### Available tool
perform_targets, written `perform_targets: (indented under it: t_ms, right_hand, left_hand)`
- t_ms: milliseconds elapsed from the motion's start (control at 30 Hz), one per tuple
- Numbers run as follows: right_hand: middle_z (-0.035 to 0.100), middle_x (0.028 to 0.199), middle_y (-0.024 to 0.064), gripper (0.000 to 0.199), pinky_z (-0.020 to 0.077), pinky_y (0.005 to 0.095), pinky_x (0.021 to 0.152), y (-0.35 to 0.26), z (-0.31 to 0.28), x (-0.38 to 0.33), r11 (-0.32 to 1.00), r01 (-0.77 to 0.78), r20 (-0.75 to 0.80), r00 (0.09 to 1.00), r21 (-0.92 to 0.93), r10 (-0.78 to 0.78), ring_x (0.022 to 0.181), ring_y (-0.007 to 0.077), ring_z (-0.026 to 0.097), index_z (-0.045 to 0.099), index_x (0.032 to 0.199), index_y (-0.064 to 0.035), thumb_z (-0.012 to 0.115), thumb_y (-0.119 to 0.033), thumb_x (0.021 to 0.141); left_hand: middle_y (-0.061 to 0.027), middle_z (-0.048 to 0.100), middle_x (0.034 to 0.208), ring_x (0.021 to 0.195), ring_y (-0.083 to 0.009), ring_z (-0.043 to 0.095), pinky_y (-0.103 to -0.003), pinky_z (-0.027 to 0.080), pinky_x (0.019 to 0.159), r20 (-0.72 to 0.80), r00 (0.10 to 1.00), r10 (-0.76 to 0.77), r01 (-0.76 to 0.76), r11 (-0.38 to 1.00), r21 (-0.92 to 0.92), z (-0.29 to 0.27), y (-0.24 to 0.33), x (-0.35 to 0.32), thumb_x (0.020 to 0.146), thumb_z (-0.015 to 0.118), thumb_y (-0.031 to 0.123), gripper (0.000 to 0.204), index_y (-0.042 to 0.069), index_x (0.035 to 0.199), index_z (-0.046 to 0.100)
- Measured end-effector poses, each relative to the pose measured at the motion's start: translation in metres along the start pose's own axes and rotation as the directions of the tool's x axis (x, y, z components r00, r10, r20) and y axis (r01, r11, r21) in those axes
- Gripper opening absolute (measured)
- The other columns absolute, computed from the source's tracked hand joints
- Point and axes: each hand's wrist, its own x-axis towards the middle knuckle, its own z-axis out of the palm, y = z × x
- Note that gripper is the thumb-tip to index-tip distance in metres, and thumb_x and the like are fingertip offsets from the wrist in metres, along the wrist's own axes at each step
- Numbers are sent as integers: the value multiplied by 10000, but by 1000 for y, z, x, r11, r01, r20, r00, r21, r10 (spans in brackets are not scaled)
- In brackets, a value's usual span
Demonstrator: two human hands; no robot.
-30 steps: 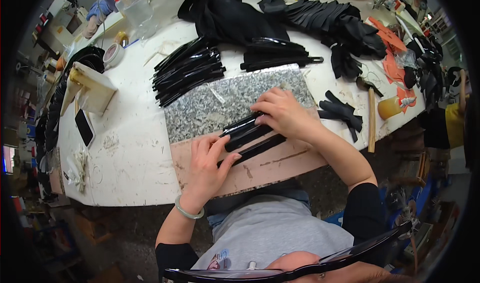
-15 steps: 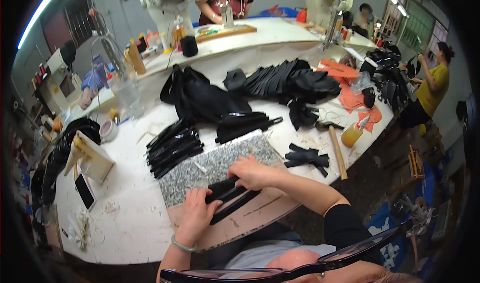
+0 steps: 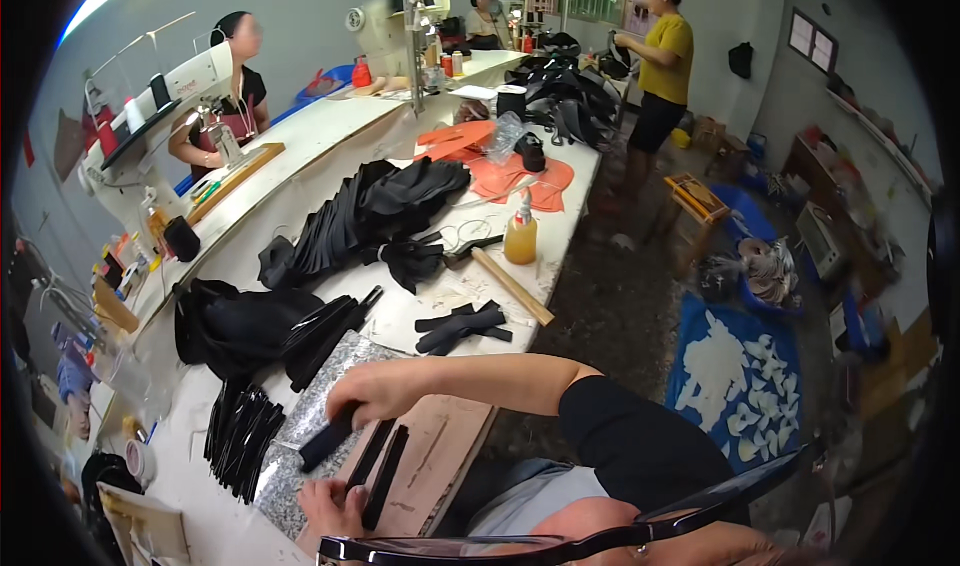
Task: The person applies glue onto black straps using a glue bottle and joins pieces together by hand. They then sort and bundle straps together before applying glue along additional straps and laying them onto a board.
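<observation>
My right hand (image 3: 372, 390) is closed around one end of a wide black strip (image 3: 326, 443), held over the speckled stone slab (image 3: 296, 428). Below it, my left hand (image 3: 332, 512) rests with fingers apart at the near ends of two narrow black strips (image 3: 384, 478). These narrow strips lie side by side on a pinkish board (image 3: 432, 448). Part of the left hand is hidden by the glasses rim at the bottom. Left of the slab is a bundle of shiny black strips (image 3: 245, 440).
Black material piles (image 3: 375, 206), crossed black pieces (image 3: 462, 329), a wooden stick (image 3: 512, 286) and a bottle of amber liquid (image 3: 521, 232) lie beyond my hands. Orange pieces (image 3: 520, 180) are farther off. Co-workers stand or sit beyond. A blue sheet (image 3: 690, 366) with white pieces covers floor at right.
The view has swung to the right. My right hand has lifted a wide black strip off the board and away from the narrow strips; my left hand stays by the board.
</observation>
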Motion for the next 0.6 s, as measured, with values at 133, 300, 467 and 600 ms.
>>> perform_targets:
  t_ms: [133,300,467,600]
  right_hand:
    - [598,1045,158,313,447,396,873,20,29,-7,996,72,174,983,-53,-62,1018,340,554,621,1004,11,723,-68,719]
    - [609,1038,125,279,410,398,908,35,57,3,978,159,138,980,-136,-140,1040,331,520,622,964,5,720,-97,723]
    - [639,947,100,296,411,396,881,25,50,-5,950,97,54,995,-298,-85,1019,300,543,607,1012,-32,693,-149,754]
    - [636,966,112,295,403,402,879,23,53,2,977,59,70,996,-203,-46,1014,279,569,599,1032,-36,682,-139,768]
  left_hand:
    - [-180,526,938,888,-379,499,-433,423,775,-138,964,229,-221,973,69,6,7,0,661,783,111,379,-8,937,553]
    - [-167,588,870,746,-374,568,-407,448,631,-216,974,71,-75,997,-10,25,-31,-4,683,751,78,315,-6,926,570]
    - [-85,589,685,624,-249,608,-335,456,586,-328,944,-25,-51,974,-222,16,0,2,702,720,41,268,6,939,599]
    - [-79,601,738,649,-216,607,-313,458,611,-376,926,-32,-100,940,-325,22,-14,-1,708,723,40,289,6,965,595]
